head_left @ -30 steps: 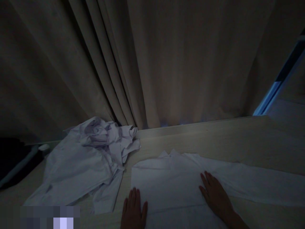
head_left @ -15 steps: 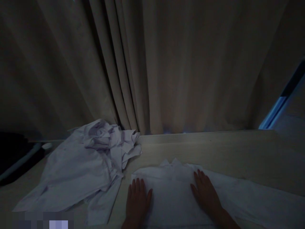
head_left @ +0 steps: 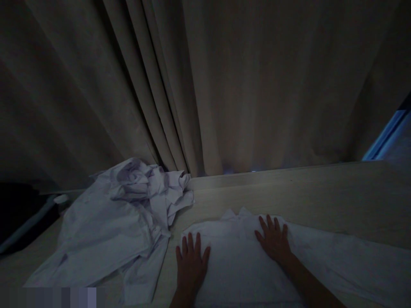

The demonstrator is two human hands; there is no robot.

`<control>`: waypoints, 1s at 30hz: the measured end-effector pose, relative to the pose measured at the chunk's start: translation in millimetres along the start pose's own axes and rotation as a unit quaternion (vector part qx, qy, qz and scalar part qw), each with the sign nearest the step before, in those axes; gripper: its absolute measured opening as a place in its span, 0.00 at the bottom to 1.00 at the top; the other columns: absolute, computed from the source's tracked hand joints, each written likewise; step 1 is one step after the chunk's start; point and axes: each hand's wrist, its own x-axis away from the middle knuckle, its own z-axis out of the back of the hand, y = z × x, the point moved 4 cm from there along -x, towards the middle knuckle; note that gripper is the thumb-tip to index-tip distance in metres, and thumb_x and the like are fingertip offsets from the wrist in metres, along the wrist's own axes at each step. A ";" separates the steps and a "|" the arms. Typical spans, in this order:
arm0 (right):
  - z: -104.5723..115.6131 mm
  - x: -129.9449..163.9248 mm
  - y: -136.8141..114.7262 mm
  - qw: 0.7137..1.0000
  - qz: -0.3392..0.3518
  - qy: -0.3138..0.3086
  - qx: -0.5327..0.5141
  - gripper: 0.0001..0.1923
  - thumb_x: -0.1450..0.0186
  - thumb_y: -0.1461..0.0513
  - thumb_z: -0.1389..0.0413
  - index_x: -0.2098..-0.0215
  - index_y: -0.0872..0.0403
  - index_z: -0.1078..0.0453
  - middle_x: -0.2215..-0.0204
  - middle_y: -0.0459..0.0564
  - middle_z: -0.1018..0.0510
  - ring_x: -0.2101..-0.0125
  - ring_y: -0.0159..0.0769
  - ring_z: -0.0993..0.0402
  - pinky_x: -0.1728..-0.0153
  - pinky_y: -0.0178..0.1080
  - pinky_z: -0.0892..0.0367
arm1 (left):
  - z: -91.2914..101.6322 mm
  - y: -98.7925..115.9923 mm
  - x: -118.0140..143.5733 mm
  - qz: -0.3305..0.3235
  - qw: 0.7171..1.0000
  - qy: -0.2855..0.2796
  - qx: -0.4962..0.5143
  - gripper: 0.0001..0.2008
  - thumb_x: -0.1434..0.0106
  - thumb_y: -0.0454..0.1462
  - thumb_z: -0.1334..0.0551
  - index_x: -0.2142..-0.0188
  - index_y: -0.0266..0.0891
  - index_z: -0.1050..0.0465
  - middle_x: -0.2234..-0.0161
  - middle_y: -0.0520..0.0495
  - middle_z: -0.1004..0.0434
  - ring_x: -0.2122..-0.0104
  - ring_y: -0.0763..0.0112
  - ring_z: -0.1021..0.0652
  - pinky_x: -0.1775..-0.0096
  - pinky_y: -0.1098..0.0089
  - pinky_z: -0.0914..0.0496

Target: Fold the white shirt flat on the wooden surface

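Head view, crumpled shirts (head_left: pixel 118 226) left, curtain (head_left: pixel 205 85) behind

Flat shirt (head_left: pixel 244 265) cut off by bottom edge, its sleeve running off right. Both forearms cut at bottom. Crumpled shirt (head_left: pixel 118 222) bottom-left corner blurred out. Dark object (head_left: pixel 19 218) at left edge too dim to identify.

A pale table (head_left: pixel 321 196) bears a flat shirt (head_left: pixel 237 265) and crumpled shirts (head_left: pixel 112 226).
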 end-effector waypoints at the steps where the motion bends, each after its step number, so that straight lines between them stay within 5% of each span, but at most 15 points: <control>1: 0.8 -0.3 -0.3 1.000 -0.002 -0.001 0.000 0.34 0.35 0.44 0.61 0.35 0.50 0.54 0.35 0.58 0.51 0.37 0.59 0.58 0.44 0.66 0.65 | 0.3 0.0 -0.6 0.001 1.000 0.005 -0.001 0.30 0.38 0.50 0.50 0.40 0.39 0.42 0.40 0.33 0.39 0.40 0.43 0.40 0.44 0.42 0.45; 4: 11.0 3.0 -3.2 1.000 0.000 0.017 -0.008 0.35 0.36 0.44 0.60 0.36 0.53 0.51 0.36 0.62 0.50 0.38 0.60 0.58 0.43 0.66 0.65 | 4.0 1.8 -4.7 -0.006 1.000 0.020 0.001 0.30 0.38 0.51 0.50 0.41 0.37 0.40 0.42 0.32 0.36 0.41 0.43 0.38 0.44 0.41 0.45; 11: 26.2 48.6 -5.8 0.981 0.130 0.138 -0.046 0.34 0.33 0.46 0.61 0.37 0.56 0.50 0.36 0.61 0.50 0.36 0.49 0.59 0.39 0.55 0.61 | 9.8 1.8 10.1 -0.054 0.996 0.063 0.034 0.31 0.37 0.50 0.51 0.43 0.29 0.40 0.42 0.32 0.36 0.41 0.50 0.38 0.44 0.51 0.39; 19: -0.6 60.3 6.8 0.987 0.110 0.095 -0.074 0.34 0.34 0.45 0.61 0.38 0.56 0.45 0.38 0.62 0.45 0.38 0.50 0.52 0.40 0.55 0.53 | 1.0 -4.5 39.1 -0.073 0.996 0.042 0.019 0.32 0.38 0.51 0.49 0.43 0.28 0.39 0.42 0.32 0.36 0.41 0.53 0.36 0.44 0.55 0.37; 27: 5.3 60.8 6.7 0.983 0.117 0.092 -0.107 0.33 0.33 0.46 0.60 0.37 0.56 0.47 0.37 0.60 0.46 0.37 0.48 0.55 0.39 0.54 0.54 | 6.9 -0.1 34.9 -0.065 0.998 0.026 -0.003 0.33 0.38 0.53 0.51 0.44 0.30 0.37 0.42 0.33 0.36 0.42 0.51 0.35 0.44 0.54 0.37; 30: 19.0 69.6 23.2 0.976 0.131 0.137 -0.108 0.31 0.33 0.49 0.59 0.37 0.57 0.48 0.37 0.59 0.46 0.37 0.45 0.56 0.39 0.52 0.52 | 6.7 -0.6 34.6 -0.067 0.997 0.029 -0.011 0.33 0.38 0.53 0.51 0.44 0.30 0.37 0.42 0.33 0.35 0.42 0.51 0.35 0.44 0.54 0.37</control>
